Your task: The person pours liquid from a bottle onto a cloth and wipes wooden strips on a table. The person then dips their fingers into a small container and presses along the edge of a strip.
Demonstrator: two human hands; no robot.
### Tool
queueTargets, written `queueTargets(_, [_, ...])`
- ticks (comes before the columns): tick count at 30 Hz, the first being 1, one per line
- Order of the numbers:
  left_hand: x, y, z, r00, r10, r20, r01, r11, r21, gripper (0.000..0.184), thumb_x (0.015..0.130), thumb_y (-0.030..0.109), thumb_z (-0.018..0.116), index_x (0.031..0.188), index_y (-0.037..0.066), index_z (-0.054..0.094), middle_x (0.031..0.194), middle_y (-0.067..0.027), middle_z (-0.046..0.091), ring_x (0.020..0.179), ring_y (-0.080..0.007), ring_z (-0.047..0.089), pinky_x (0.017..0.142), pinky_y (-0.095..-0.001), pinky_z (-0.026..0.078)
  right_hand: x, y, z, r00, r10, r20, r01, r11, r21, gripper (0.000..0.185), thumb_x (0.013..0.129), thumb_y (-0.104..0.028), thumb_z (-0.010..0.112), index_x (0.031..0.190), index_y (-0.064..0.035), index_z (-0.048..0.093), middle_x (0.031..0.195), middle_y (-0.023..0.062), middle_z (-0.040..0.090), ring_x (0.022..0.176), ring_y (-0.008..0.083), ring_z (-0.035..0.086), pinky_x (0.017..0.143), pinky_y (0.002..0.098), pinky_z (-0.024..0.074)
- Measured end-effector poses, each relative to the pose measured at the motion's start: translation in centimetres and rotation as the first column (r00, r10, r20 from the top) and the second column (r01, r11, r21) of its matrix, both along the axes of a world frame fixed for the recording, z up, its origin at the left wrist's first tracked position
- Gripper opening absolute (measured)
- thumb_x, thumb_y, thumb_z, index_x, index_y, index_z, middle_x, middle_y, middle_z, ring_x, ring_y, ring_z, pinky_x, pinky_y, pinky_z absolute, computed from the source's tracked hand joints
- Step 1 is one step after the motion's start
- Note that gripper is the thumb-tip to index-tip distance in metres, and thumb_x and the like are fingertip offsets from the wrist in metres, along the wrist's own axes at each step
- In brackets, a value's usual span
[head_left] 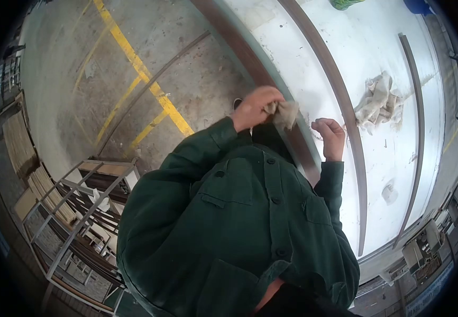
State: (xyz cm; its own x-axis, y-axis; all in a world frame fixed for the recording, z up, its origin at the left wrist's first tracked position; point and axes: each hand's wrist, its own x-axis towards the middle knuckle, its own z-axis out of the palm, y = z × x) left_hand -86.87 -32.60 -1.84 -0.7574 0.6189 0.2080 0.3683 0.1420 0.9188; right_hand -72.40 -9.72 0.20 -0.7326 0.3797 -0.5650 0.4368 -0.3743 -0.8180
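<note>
My left hand [258, 107] is closed on a crumpled beige cloth [287, 114], held over the long brown strip [244, 53] at the table's near edge. To the right, my right hand [332, 138] is raised above the white tabletop [319, 95], its fingers curled together. Whatever it may hold is too small to make out. A second long brown strip [330, 71] runs just beyond my right hand. Another crumpled cloth [379, 101] lies farther right on the white surface.
A thin dark strip [419, 119] lies along the far right of the table. A green object [345, 3] and a blue one [418, 5] are at the top. A metal rack [75, 232] with long pieces stands lower left. Yellow lines [136, 63] mark the floor.
</note>
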Motion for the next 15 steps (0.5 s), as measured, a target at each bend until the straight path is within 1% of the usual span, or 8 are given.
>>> queueTargets(3, [-7.8, -2.4, 1.1, 0.962, 0.224, -0.157, -0.230, 0.973, -0.024, 0.032, 0.069, -0.005, 0.052, 0.098, 0.004, 0.058, 0.096, -0.0125, 0.057, 0.089, -0.0288, 0.056, 0.075, -0.0344, 0.046, 0.0, 0.0, 0.6, 1.000, -0.009, -0.026, 0.010, 1.000, 0.012, 0.009, 0.081, -0.003, 0.060, 0.088, 0.0020, 0.062, 0.081, 0.0090, 0.065, 0.078, 0.0175, 0.064, 0.077, 0.0279, 0.0487])
queueTargets(4, [-10.8, -3.4, 0.9, 0.937, 0.332, -0.111, -0.335, 0.942, -0.015, 0.032, 0.070, -0.002, 0.051, 0.100, 0.004, 0.057, 0.095, -0.0125, 0.056, 0.087, -0.0292, 0.056, 0.073, -0.0346, 0.047, 0.0, -0.1, 0.6, 1.000, -0.010, -0.028, 0.011, 1.000, 0.020, 0.009, 0.081, -0.004, 0.060, 0.088, 0.0021, 0.062, 0.081, 0.0088, 0.065, 0.078, 0.0174, 0.064, 0.077, 0.0278, 0.0487])
queueTargets(5, [-14.6, -4.5, -0.8, 0.906, 0.373, -0.199, -0.384, 0.923, -0.019, 0.032, 0.071, -0.001, 0.053, 0.102, 0.004, 0.057, 0.095, -0.0121, 0.056, 0.085, -0.0290, 0.055, 0.071, -0.0341, 0.047, 0.0, -0.2, 0.6, 0.999, -0.011, -0.031, 0.012, 1.000, 0.027, 0.009, 0.081, -0.004, 0.061, 0.088, 0.0021, 0.062, 0.081, 0.0087, 0.065, 0.078, 0.0173, 0.064, 0.077, 0.0277, 0.0487])
queueTargets(7, [-20.3, -6.2, -3.3, 0.760, 0.474, -0.444, -0.547, 0.836, -0.044, 0.029, 0.079, 0.009, 0.061, 0.107, 0.007, 0.057, 0.102, -0.0087, 0.058, 0.086, -0.0222, 0.056, 0.072, -0.0334, 0.049, -0.1, -0.6, 0.8, 0.999, -0.003, -0.035, 0.004, 1.000, 0.026, 0.009, 0.081, -0.004, 0.061, 0.088, 0.0022, 0.062, 0.081, 0.0086, 0.065, 0.078, 0.0173, 0.064, 0.077, 0.0276, 0.0486])
queueTargets(10, [-23.1, -6.7, -6.5, 0.769, 0.546, -0.332, -0.604, 0.791, -0.098, 0.028, 0.081, 0.011, 0.060, 0.109, 0.008, 0.056, 0.103, -0.0097, 0.058, 0.086, -0.0229, 0.056, 0.073, -0.0339, 0.049, 0.4, -0.9, 0.7, 0.999, -0.002, -0.042, 0.004, 1.000, 0.030, 0.010, 0.081, -0.004, 0.061, 0.088, 0.0026, 0.062, 0.081, 0.0094, 0.064, 0.078, 0.0178, 0.064, 0.077, 0.0283, 0.0492])
queueTargets(12, [-19.6, -4.7, -5.5, 0.823, 0.444, -0.355, -0.490, 0.870, -0.047, 0.031, 0.081, 0.011, 0.060, 0.112, 0.008, 0.055, 0.103, -0.0094, 0.058, 0.086, -0.0232, 0.056, 0.073, -0.0339, 0.048, 0.4, -0.9, 0.3, 0.999, -0.015, -0.043, 0.016, 1.000, 0.020, 0.010, 0.082, -0.004, 0.060, 0.089, 0.0032, 0.061, 0.081, 0.0103, 0.064, 0.078, 0.0185, 0.064, 0.077, 0.0293, 0.0500])
queueTargets(13, [-15.5, -3.4, -3.1, 0.937, 0.327, -0.125, -0.341, 0.933, -0.115, 0.031, 0.076, 0.008, 0.056, 0.106, 0.005, 0.055, 0.096, -0.0138, 0.056, 0.086, -0.0292, 0.056, 0.071, -0.0363, 0.047, 0.6, -0.9, 0.2, 0.999, -0.028, -0.037, 0.029, 1.000, 0.008, 0.011, 0.082, -0.004, 0.060, 0.090, 0.0036, 0.061, 0.081, 0.0108, 0.064, 0.078, 0.0189, 0.064, 0.077, 0.0299, 0.0505])
queueTargets(15, [-8.1, -2.5, -2.4, 0.989, -0.037, -0.142, 0.034, 0.999, -0.025, 0.030, 0.070, -0.002, 0.054, 0.099, 0.004, 0.055, 0.093, -0.0137, 0.055, 0.085, -0.0308, 0.055, 0.073, -0.0355, 0.047, 0.4, -1.0, 0.2, 0.999, -0.041, -0.029, 0.041, 0.999, -0.018, 0.012, 0.082, -0.004, 0.060, 0.091, 0.0045, 0.061, 0.082, 0.0118, 0.064, 0.078, 0.0194, 0.064, 0.077, 0.0308, 0.0513])
